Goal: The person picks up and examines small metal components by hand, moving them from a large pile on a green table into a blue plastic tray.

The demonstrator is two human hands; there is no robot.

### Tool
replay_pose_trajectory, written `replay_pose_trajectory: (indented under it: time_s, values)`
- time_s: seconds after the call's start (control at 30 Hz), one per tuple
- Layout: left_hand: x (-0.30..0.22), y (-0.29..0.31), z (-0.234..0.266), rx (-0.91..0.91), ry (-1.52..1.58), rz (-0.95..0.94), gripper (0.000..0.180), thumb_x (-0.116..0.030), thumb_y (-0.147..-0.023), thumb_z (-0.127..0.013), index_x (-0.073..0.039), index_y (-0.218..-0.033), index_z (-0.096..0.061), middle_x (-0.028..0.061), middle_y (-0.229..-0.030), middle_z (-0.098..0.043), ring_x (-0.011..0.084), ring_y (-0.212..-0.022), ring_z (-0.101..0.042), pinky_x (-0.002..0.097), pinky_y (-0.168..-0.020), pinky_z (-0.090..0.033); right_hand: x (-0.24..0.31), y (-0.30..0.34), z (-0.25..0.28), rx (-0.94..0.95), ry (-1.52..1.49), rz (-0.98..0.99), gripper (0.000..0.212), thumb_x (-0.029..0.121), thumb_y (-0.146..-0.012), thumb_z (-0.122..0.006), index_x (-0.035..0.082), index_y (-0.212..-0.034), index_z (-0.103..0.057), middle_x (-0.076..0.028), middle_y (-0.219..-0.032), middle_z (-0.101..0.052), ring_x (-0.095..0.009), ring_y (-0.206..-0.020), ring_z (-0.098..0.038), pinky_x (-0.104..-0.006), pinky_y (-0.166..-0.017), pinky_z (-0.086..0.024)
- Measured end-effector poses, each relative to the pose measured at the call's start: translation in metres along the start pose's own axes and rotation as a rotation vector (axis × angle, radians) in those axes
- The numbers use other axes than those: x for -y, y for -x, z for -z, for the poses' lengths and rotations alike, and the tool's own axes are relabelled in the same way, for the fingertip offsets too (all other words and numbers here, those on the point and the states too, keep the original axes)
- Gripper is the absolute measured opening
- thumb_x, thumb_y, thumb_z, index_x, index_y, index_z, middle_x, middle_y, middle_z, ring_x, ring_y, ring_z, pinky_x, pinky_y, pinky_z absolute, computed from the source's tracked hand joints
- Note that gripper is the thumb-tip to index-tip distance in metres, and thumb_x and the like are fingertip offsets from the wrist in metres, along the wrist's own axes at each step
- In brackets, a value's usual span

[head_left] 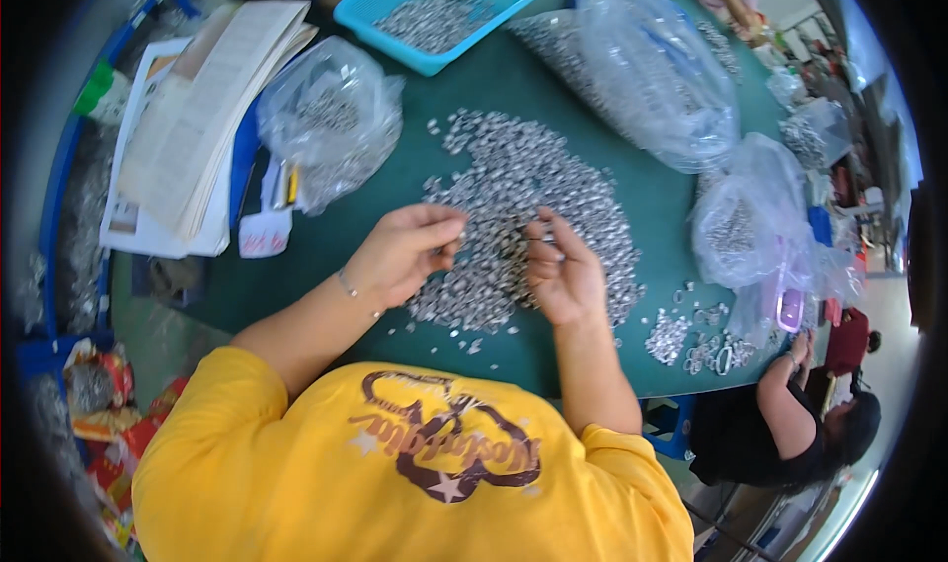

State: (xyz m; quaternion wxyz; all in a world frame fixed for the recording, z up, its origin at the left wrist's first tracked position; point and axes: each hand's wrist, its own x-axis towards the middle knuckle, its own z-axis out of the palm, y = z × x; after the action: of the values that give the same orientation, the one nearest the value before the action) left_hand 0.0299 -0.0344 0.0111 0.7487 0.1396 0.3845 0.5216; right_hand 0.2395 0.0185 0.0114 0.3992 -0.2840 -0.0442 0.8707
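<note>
While both forearms reach up from the lower part of the frame, the left hand (400, 251) and the right hand (568, 283) face each other over a wide heap of small metal pieces (548, 172) at the centre. The left hand has its thumb and fingers drawn into a narrow pinch at the heap's left side; whether the tips close on a piece I cannot tell. The right hand, at the heap's lower right, has its fingers curled toward the thumb, and what it may hold is too small to make out.

The heap spreads loosely over the green table (257, 290), with a few loose bits (474, 346) lying below it, toward the person's yellow shirt (326, 463). Since nothing visible walls the heap in, a sweep of a wrist or sleeve could push pieces toward the near edge and onto the floor. At the lower right, a small cluster of pieces (669, 337) and some rings (726, 355) lie apart from the heap; a careless push of the right arm could mix them together.

At the upper left, a clear bag (341, 142) of similar pieces sits beside a stack of papers (207, 118); if the bag sagged or tipped, it could spill into the heap. The same goes for the large bag (667, 73) at the upper right. A blue basket (430, 63) at the top also holds pieces, and a knock against its rim could scatter some.
</note>
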Motion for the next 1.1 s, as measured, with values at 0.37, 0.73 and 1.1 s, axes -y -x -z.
replay_pose_trajectory:
  time_s: [0.37, 0.73, 1.1]
  values:
    - [-0.010, 0.014, 0.007, -0.121, 0.144, -0.001, 0.014, -0.019, -0.092, -0.049, -0.007, -0.086, -0.054, 0.0021, -0.081, -0.055, 0.0064, -0.066, -0.049, 0.0180, -0.057, -0.043, -0.006, 0.026, 0.008, 0.036, 0.446, 0.088, 0.022, 0.016, -0.090, -0.044, 0.000, -0.082, -0.056, -0.003, -0.061, -0.048, -0.009, -0.045, -0.036, -0.0175, -0.036, -0.025]
    - [0.002, 0.007, 0.019, 0.062, -1.508, -0.636, 0.009, -0.009, -0.070, -0.069, -0.003, -0.076, -0.066, 0.0090, -0.070, -0.057, 0.0231, -0.062, -0.056, 0.0308, -0.058, -0.045, -0.028, 0.019, 0.001, 0.024, 2.054, 0.757, 0.008, 0.008, -0.075, -0.063, 0.004, -0.081, -0.065, -0.012, -0.070, -0.059, -0.029, -0.063, -0.059, -0.0340, -0.058, -0.048]
    - [-0.002, 0.009, 0.024, -0.068, -1.409, -0.510, 0.007, -0.005, -0.075, -0.064, -0.002, -0.082, -0.066, 0.0081, -0.072, -0.057, 0.0187, -0.061, -0.056, 0.0265, -0.056, -0.043, -0.033, 0.016, -0.007, 0.201, 1.932, 0.786, 0.007, 0.006, -0.075, -0.064, 0.005, -0.082, -0.065, -0.010, -0.067, -0.057, -0.027, -0.061, -0.058, -0.0335, -0.054, -0.046]
